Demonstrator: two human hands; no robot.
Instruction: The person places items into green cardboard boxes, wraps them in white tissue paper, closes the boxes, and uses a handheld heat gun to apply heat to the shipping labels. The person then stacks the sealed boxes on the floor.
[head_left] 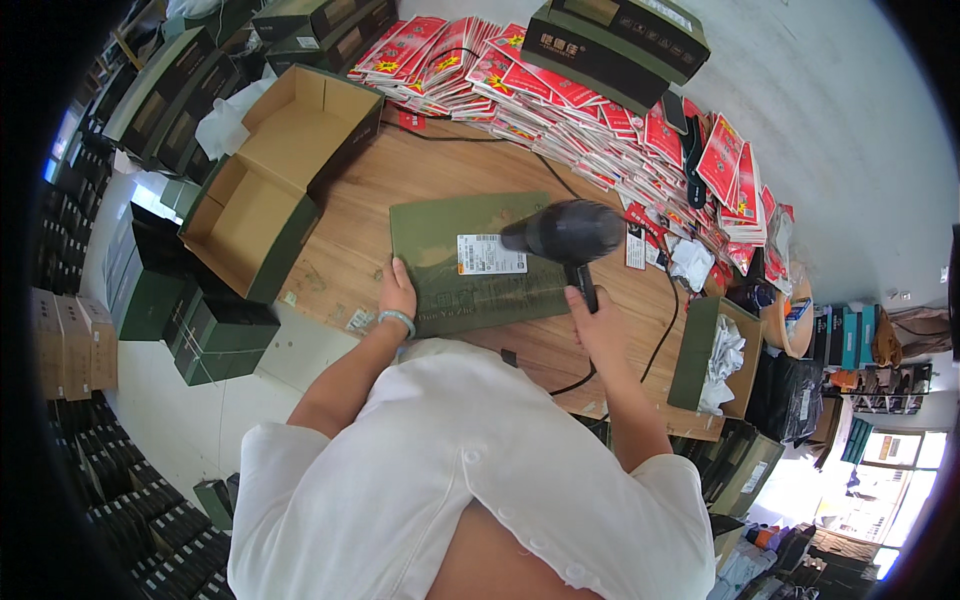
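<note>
Right hand point(592, 318) grips a black hair dryer point(566, 235) over the white label point(489, 254) — left hand point(397, 291) lies flat, pressing the green box lid point(440, 235) beside it.

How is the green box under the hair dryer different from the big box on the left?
The flat green box lies shut and bears a white label; the open box shows its bare brown inside. The flat green box lies in the middle of the wooden table; the open box sits at its left edge. Both are green outside.

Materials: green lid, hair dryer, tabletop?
Lid: likely matte cardboard; flat, dull olive, white paper label stuck on. Hair dryer: probably black plastic, faint sheen on the barrel. Tabletop: wood or wood-look laminate; grain lines visible, can't tell which.
</note>
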